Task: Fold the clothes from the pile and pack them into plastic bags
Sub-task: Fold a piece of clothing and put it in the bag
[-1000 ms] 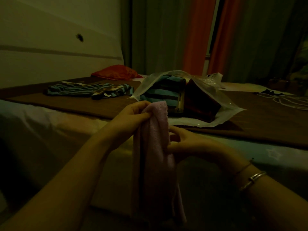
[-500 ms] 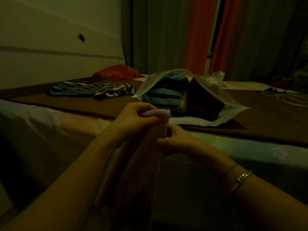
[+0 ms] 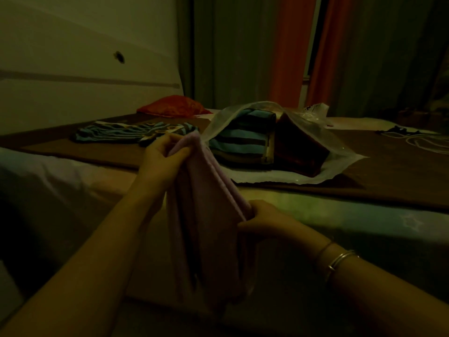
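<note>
Your left hand (image 3: 162, 159) pinched the pink cloth's (image 3: 209, 215) top edge and your right hand (image 3: 262, 222) gripped its side fold; soft, light, floppy (layers likely slid), best held at folded edges.

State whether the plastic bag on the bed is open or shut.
Open: the plastic bag's mouth gapes toward the camera, showing folded clothes inside.

Dim light, green cast over all. Pink cloth (image 3: 209, 215): pale pink, plain. Plastic bag (image 3: 340, 164): clear/whitish; inside, folded garment (image 3: 240, 139) w/ blue + dark brown stripes, and a dark maroon one (image 3: 298, 154). At 11 o'clock, striped garment (image 3: 136, 133): blue/dark bands, some orange-white marks. Red cushion (image 3: 173, 107) beyond. Bed cover (image 3: 388, 171) brown. Curtains (image 3: 289, 52) orange. Bangle (image 3: 340, 261) silver-tone.
</note>
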`<state>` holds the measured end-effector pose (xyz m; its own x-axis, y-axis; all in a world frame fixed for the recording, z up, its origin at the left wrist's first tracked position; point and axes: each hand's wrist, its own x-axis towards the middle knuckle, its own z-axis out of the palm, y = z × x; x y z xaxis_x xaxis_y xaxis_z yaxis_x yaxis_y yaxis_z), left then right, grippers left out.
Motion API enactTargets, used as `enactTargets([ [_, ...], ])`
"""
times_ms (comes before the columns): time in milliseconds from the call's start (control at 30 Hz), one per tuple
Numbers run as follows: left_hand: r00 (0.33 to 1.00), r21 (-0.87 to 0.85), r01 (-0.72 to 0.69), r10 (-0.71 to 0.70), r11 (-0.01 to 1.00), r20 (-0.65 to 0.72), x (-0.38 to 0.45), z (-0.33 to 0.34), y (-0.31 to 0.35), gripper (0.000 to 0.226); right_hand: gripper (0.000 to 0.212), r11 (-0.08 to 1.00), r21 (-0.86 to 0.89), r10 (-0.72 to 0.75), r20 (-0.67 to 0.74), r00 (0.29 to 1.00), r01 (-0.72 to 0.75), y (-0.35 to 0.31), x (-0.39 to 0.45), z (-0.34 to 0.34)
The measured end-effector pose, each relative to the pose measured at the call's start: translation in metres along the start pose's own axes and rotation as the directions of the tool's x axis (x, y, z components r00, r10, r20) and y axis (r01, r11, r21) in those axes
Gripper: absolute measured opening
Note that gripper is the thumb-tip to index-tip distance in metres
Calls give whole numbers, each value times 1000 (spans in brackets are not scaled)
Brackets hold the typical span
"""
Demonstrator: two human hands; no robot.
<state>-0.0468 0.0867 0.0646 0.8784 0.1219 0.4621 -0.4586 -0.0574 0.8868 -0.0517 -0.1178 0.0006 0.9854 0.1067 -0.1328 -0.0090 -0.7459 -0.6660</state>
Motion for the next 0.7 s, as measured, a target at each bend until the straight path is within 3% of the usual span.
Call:
enactTargets([
  [133, 989, -84, 58, -68, 995, -132, 7, -15, -4, 10, 23, 990, -142, -23, -191, 981, -5, 18, -1, -13],
  [300, 976, -102, 183, -193, 978, -104, 10, -20, -8, 7, 15, 984, -168, -103, -215, 971, 67, 23, -3, -17],
  [367, 972, -91, 209, -217, 974, -89, 11, -19, -9, 7, 12, 958, -276, -144, -223, 964, 79, 25, -4, -19],
  [533, 990, 123, 117, -107, 985, -90, 9, -14, -11, 10, 9, 864, -503, -134, -187, 973, 23, 23, -8, -31],
  [633, 994, 258, 37, -8, 965, -113, 6, -10, -10, 9, 14, 882, -465, -124, -58, 991, 83, 22, -9, -34],
  [700, 990, 329, -1, 46, 944, -130, 5, -13, -11, 11, 17, 927, -344, -155, 8, 988, 148, 22, -11, -35],
])
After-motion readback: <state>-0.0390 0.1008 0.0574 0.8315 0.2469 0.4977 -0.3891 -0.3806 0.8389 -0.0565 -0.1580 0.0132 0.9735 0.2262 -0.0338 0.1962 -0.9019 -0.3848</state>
